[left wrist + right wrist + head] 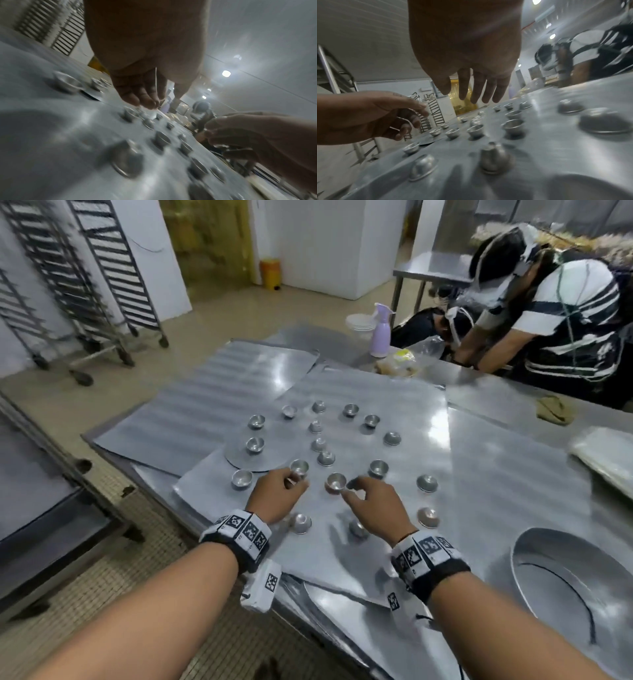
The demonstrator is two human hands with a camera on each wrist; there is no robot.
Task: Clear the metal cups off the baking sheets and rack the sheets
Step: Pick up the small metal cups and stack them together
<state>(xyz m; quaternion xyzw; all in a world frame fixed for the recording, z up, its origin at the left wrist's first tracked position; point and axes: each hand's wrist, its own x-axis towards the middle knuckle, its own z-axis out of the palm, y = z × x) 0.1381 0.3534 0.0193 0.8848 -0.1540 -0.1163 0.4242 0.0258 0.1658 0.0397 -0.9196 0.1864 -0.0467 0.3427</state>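
Several small metal cups (378, 468) lie scattered over the top baking sheet (394, 392) on the steel table; some stand upright, some are upside down. My left hand (296, 479) hovers with loosely curled fingers just in front of one upright cup (299, 467) and holds nothing. My right hand (349, 491) reaches beside another upright cup (335, 482), fingertips close to its rim. In the wrist views the left hand (147, 102) and the right hand (471, 97) hang above the sheet with nothing in them. An upside-down cup (494, 157) sits under my right palm.
More sheets (205, 405) lie stacked askew underneath, with a round disc (270, 458) under one cup. A round pan (548, 559) sits at the right. Wheeled tray racks (102, 268) stand at the back left. A spray bottle (381, 335) and another person (565, 313) are across the table.
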